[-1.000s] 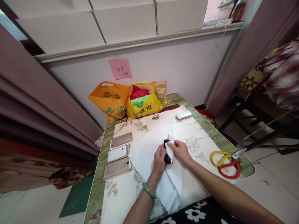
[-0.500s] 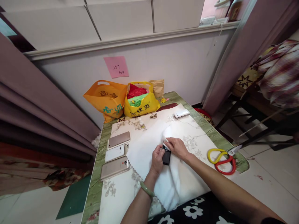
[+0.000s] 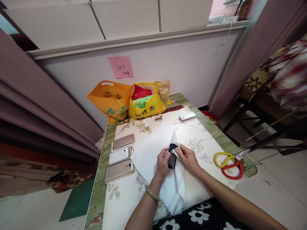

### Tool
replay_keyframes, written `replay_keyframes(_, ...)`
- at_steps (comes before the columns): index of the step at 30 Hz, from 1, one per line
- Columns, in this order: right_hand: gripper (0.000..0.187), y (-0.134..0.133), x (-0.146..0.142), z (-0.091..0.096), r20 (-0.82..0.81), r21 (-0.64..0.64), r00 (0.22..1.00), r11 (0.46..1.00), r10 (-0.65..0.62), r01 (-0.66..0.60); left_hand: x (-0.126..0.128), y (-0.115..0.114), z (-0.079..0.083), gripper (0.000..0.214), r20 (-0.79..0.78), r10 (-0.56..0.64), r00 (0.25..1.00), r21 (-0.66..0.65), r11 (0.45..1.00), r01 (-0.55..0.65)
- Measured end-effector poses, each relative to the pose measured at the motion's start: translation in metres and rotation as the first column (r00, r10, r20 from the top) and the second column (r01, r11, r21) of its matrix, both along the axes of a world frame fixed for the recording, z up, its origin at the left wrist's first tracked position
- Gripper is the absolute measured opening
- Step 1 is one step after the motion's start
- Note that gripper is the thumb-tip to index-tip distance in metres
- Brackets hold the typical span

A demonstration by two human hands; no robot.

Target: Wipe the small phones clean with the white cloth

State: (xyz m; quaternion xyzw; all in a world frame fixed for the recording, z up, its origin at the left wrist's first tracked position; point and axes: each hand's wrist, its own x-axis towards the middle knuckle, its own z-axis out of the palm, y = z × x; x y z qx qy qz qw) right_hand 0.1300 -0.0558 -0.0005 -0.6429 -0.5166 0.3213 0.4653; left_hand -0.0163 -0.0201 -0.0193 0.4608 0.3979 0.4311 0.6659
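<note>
A small black keypad phone (image 3: 172, 162) is gripped at its left side by my left hand (image 3: 163, 161), thumb on its face. My right hand (image 3: 189, 157) pinches a fold of white cloth (image 3: 153, 159) against the phone's keypad area. The rest of the cloth lies spread over the table under both hands, one corner standing up beyond the phone. Left of the cloth several phones lie in a column: a rose-gold one (image 3: 123, 142), a white one (image 3: 119, 156) and a gold one (image 3: 118, 171). Fingertips of my right hand are partly hidden by the cloth.
Red-and-yellow-handled scissors (image 3: 231, 163) lie at the table's right edge. A white phone (image 3: 187, 116) rests at the far right. An orange bag (image 3: 109, 100), a yellow bag (image 3: 146, 107) and a brown paper pouch (image 3: 163, 90) stand along the back by the wall.
My right hand, with the cloth fold, has moved slightly right and down over the phone. More of the phone's upper part and keypad now shows.
</note>
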Motion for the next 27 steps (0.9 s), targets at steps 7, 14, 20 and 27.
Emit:
replay_keyframes(7, 0.043, 0.001, 0.025, 0.003, -0.156, -0.042, 0.974, 0.986, -0.167, 0.162, -0.001, 0.0, -0.002, 0.037, -0.011, -0.039, 0.999, -0.007, 0.999, 0.039)
replay_keyframes(14, 0.046, -0.01, 0.045, -0.001, -0.369, -0.145, 0.86, 0.936, -0.351, 0.32, 0.001, 0.0, -0.002, 0.033, 0.064, 0.021, 0.998, -0.049, 0.999, -0.018)
replay_keyframes(20, 0.037, -0.017, 0.016, 0.015, -0.349, 0.002, 0.93, 0.992, -0.118, 0.126, 0.002, 0.001, 0.002, 0.035, 0.143, 0.077, 0.987, -0.127, 0.99, -0.059)
replay_keyframes(27, 0.039, -0.012, -0.006, 0.02, -0.052, 0.091, 0.995, 0.993, 0.08, -0.075, 0.002, -0.002, 0.007, 0.039, 0.203, 0.13, 0.97, -0.127, 0.986, -0.105)
